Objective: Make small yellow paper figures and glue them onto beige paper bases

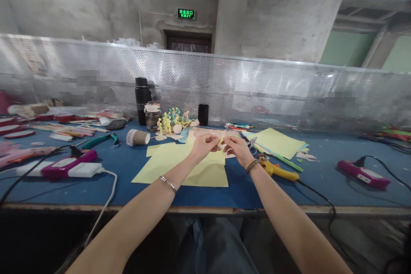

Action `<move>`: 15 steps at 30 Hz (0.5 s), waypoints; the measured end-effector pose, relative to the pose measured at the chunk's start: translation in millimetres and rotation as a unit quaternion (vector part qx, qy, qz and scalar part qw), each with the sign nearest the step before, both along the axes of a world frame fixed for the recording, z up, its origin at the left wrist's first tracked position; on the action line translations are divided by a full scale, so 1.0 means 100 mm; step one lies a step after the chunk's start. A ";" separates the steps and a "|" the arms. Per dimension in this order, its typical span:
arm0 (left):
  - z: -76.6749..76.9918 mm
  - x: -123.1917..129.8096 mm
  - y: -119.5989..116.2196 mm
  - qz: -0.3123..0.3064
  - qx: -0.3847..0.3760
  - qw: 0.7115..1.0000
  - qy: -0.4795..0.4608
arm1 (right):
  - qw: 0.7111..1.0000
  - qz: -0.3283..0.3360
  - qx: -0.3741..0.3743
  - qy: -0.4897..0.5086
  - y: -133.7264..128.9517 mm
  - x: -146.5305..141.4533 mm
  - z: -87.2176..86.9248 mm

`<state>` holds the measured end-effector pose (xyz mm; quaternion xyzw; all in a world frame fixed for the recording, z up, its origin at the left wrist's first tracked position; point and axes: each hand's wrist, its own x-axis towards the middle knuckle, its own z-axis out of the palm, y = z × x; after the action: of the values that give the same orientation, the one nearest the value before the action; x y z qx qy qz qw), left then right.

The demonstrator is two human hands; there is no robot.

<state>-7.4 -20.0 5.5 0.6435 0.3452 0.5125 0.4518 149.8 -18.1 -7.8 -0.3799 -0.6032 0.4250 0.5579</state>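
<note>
My left hand [204, 146] and my right hand [236, 149] meet over the yellow paper sheets [189, 169], fingers pinched close together. Between the fingertips shows a small yellow paper piece [221, 145], partly hidden and hard to make out. Scissors [253, 145] lie just beyond my right hand. Close to my right wrist is a yellow glue gun [279, 171] with a black cord. More yellow sheets [279, 139] are stacked to the right, with a green strip [289, 163] by them.
At the back left stand a black thermos [141, 100], a jar [152, 116] and small yellow paper figures [167, 122]. A phone [203, 114] leans upright. A paper cup [138, 138] lies on its side. Purple power strips [69, 166] and cords lie left and right; a perforated metal screen [272, 90] borders the table.
</note>
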 end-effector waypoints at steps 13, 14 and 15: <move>-0.07 -0.01 0.07 -0.014 0.038 0.999 0.023 | 0.994 -0.057 0.060 -0.070 0.01 0.00 -0.01; -0.07 -0.01 0.07 -0.016 0.033 0.999 0.023 | 0.993 -0.062 0.067 -0.079 0.01 0.00 -0.01; -0.06 0.00 0.06 -0.019 0.027 0.999 0.022 | 0.991 -0.067 0.072 -0.087 0.01 0.00 -0.01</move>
<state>-7.9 -13.8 -0.7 0.6728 0.3290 0.4988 0.4362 149.3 -17.5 -9.3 -0.4139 -0.6518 0.3073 0.5562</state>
